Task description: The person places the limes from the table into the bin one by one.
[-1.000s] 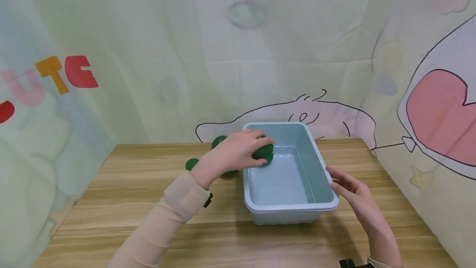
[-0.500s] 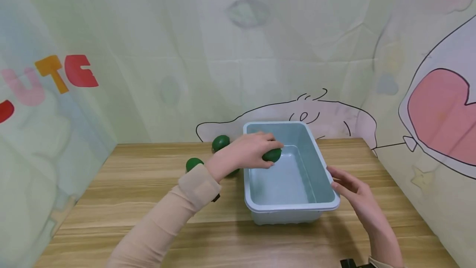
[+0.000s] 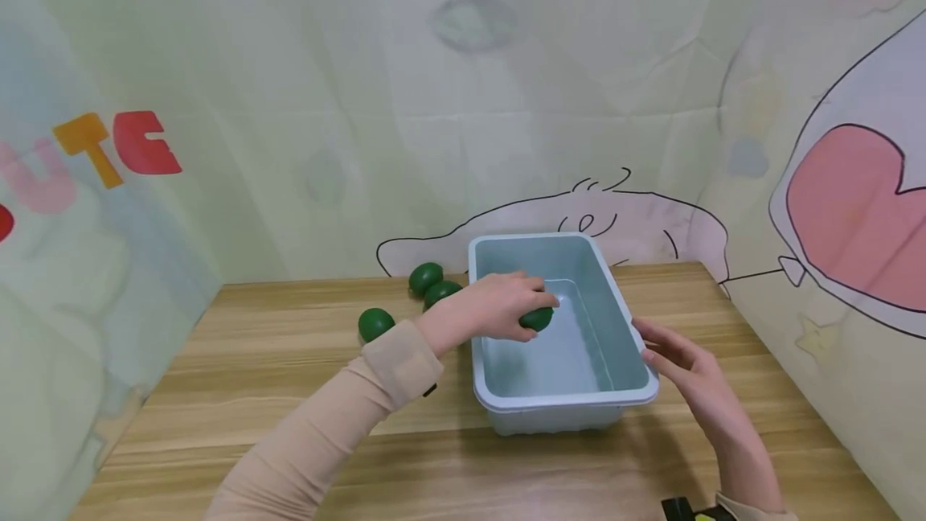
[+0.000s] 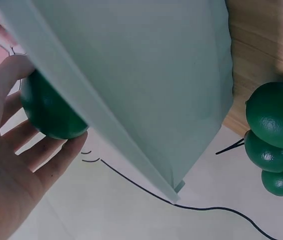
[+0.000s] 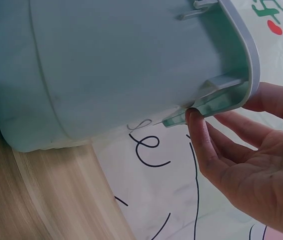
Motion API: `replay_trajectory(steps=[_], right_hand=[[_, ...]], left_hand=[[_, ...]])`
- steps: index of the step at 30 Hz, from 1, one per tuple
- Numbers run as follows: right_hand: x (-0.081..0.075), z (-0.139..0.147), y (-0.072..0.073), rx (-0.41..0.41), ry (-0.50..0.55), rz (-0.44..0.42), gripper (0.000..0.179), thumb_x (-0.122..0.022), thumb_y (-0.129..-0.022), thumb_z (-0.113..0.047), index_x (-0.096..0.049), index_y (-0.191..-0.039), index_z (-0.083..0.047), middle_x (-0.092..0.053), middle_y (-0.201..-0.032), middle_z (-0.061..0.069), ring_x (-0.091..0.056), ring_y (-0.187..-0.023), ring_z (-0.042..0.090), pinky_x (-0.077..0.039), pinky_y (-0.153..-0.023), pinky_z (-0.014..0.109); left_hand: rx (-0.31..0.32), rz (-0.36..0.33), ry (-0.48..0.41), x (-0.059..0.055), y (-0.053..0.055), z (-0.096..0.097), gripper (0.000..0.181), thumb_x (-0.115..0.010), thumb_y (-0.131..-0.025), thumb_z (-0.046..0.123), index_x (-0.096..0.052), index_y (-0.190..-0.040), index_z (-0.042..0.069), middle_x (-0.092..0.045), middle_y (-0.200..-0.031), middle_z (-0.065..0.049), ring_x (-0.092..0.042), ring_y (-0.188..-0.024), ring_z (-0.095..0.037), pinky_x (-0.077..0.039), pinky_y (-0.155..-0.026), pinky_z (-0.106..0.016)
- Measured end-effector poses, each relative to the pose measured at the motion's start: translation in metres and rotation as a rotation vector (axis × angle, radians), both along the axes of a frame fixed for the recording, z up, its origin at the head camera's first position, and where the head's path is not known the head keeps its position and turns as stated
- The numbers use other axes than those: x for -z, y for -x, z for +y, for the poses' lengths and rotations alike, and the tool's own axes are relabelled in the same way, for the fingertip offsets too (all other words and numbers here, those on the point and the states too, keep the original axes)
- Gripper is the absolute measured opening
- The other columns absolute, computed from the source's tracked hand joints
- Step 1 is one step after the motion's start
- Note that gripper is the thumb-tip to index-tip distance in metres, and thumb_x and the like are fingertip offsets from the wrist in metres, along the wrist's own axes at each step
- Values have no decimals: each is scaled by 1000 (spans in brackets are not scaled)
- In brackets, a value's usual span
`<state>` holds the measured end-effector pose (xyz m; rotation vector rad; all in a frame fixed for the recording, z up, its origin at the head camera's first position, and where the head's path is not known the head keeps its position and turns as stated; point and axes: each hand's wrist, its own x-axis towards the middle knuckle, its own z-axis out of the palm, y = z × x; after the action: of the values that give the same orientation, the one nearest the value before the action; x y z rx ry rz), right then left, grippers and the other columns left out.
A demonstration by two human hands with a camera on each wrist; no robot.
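My left hand grips a dark green, smooth oval fruit over the inside of a pale blue plastic basin. In the left wrist view, thumb and fingers curl round this fruit beside the basin's rim. On the basin's right side, my right hand holds the rim; the right wrist view has its fingertips at the underside of the lip. Left of the basin lie similar green fruits: one nearer, one at the back, another partly behind the left wrist.
A wooden table carries everything. Behind it and along both sides hangs a printed cloth with cartoon drawings, close to the table's back edge and the basin's far end.
My left hand has moved right and nearer with the green fruit, deeper over the basin. The fruits behind its wrist show more. The right hand stays at the rim.
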<state>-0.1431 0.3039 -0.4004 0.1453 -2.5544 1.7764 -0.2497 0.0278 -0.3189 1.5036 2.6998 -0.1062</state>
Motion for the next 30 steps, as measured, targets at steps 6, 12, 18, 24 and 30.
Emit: replay_trajectory(steps=[6, 12, 18, 24, 30], right_hand=[[-3, -1, 2, 3, -22, -13, 53, -55, -97, -32, -44, -143, -10, -56, -132, -12, -54, -111, -10, -42, -89, 9], [-2, -1, 1, 0, -8, 4, 52, -55, -97, -29, -45, -142, -6, -56, -127, -20, -56, -109, -10, -43, -88, 8], [-1, 0, 1, 2, -5, -5, 53, -55, -97, -30, -44, -143, -6, -56, -128, -21, -56, -109, -9, -43, -88, 8], [-2, -1, 0, 11, -11, -32, 54, -55, -97, -33, -44, -143, -8, -55, -131, -18, -56, -109, -9, -43, -88, 8], [-3, -2, -1, 11, -13, -43, 54, -55, -97, -34, -44, -143, -8, -55, -132, -17, -55, -110, -9, -43, -88, 9]], left_hand=[[28, 35, 78, 5, -2, 6, 49, -67, -89, 34, -54, -136, 24, -59, -125, 0, -57, -108, -16, -52, -88, -29], [70, 69, 150, 10, -6, 13, 51, -67, -89, 36, -53, -137, 25, -59, -126, 1, -58, -108, -14, -53, -86, -26], [65, 61, 186, 18, -7, 14, 53, -68, -88, 37, -52, -137, 28, -59, -126, 2, -57, -106, -13, -51, -80, -22], [81, 53, 185, 26, -9, 13, 52, -70, -87, 34, -54, -136, 29, -59, -122, 3, -56, -101, -11, -47, -69, -18], [78, 61, 193, 33, -11, 10, 49, -72, -85, 33, -57, -132, 29, -60, -118, 4, -57, -97, -11, -46, -67, -19]])
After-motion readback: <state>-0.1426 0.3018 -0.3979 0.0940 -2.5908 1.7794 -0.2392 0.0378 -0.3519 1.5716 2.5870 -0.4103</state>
